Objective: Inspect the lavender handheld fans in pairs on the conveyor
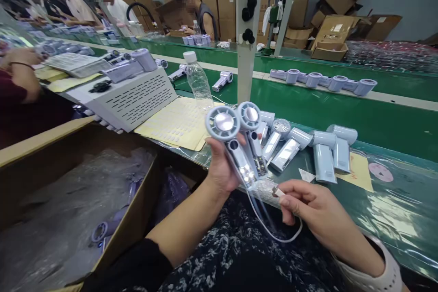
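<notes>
My left hand (219, 166) is closed around two light-blue handheld fans, held up side by side over the table's near edge. The nearer fan (239, 164) and the farther fan (256, 146) both have round heads at the top and lit or shiny panels low on their handles. A white cable (285, 240) loops down from the foot of the fans and curves up to my right hand (308, 198). Thumb and fingers there pinch a white USB plug (278, 192), its metal end pointing left toward the fans, apart from them. Several more light-blue fans (323, 157) lie just behind.
A clear bottle (198, 80) stands behind yellow sticker sheets (174, 121), beside a slotted metal box (137, 100). At lower left, an open carton (137, 219) holds plastic bags and purple fans. A white post (245, 68) rises before the green conveyor (308, 105). Co-workers sit farther back.
</notes>
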Action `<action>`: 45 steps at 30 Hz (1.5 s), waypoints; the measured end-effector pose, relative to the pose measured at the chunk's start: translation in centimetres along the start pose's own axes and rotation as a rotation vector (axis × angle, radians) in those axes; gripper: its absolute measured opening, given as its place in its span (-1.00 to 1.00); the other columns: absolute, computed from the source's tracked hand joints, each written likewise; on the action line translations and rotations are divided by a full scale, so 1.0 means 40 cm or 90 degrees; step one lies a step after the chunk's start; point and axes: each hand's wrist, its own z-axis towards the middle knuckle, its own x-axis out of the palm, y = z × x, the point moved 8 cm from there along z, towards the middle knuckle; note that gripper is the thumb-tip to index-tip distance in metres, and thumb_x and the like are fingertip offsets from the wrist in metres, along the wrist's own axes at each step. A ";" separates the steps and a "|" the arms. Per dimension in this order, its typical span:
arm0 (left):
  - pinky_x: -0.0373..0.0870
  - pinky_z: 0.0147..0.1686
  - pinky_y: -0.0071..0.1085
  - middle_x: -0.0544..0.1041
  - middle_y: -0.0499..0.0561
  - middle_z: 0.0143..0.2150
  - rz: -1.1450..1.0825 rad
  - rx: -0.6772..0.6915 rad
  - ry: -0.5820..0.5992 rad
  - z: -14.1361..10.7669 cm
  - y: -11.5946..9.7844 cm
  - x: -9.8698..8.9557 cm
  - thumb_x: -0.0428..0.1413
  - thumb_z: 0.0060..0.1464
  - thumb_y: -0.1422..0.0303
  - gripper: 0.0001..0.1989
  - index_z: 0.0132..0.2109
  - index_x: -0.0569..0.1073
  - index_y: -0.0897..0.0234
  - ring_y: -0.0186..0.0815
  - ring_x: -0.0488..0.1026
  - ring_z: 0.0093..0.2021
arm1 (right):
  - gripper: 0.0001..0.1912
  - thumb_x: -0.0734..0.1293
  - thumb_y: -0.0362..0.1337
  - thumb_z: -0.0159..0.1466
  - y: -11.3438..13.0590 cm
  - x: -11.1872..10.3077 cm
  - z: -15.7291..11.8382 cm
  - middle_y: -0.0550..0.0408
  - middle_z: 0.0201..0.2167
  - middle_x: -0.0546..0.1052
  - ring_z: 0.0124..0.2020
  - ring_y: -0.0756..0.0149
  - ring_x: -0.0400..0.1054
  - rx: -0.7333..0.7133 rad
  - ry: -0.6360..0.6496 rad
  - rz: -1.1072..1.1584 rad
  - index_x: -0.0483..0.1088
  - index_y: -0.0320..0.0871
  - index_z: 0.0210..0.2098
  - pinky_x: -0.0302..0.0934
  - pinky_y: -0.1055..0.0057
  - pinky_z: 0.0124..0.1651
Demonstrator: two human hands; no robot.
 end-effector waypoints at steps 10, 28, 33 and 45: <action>0.53 -0.05 -0.10 0.67 0.13 -0.11 0.031 0.016 -0.003 -0.007 0.038 0.033 0.21 -0.27 -0.43 -0.25 -0.47 0.45 0.25 0.05 0.58 0.02 | -0.52 0.27 0.10 0.44 -0.012 0.077 -0.002 0.22 -0.72 0.34 -0.68 0.38 0.25 -0.124 -0.172 0.084 0.34 -0.11 -0.46 0.15 0.47 -0.56; 0.57 -0.17 -0.33 0.63 0.06 -0.05 -0.084 -0.007 0.022 -0.028 0.011 0.043 0.24 -0.21 -0.37 -0.30 -0.51 0.45 0.26 -0.20 0.58 -0.14 | -0.49 0.25 0.01 0.49 -0.003 0.057 0.001 0.17 -0.65 0.41 -0.60 0.35 0.31 -0.159 -0.198 -0.022 0.33 -0.09 -0.53 0.17 0.44 -0.47; 0.56 -0.20 -0.31 0.63 0.09 -0.06 -0.026 0.069 -0.001 -0.041 0.025 0.024 0.22 -0.23 -0.41 -0.27 -0.50 0.48 0.24 -0.14 0.56 -0.13 | -0.45 0.22 0.10 0.48 -0.039 0.072 -0.003 0.19 -0.70 0.36 -0.63 0.33 0.29 -0.101 -0.212 0.104 0.26 -0.07 -0.54 0.22 0.43 -0.47; 0.47 0.18 -0.10 0.65 0.06 0.02 0.039 0.095 -0.053 -0.040 -0.040 0.025 0.36 -0.09 -0.13 -0.50 -0.18 0.61 0.16 0.09 0.43 0.30 | -0.59 0.27 -0.01 0.45 0.036 -0.176 0.002 -0.09 0.16 0.52 0.20 -0.10 0.39 -0.254 -0.330 -0.067 0.37 -0.09 -0.46 0.32 -0.05 0.23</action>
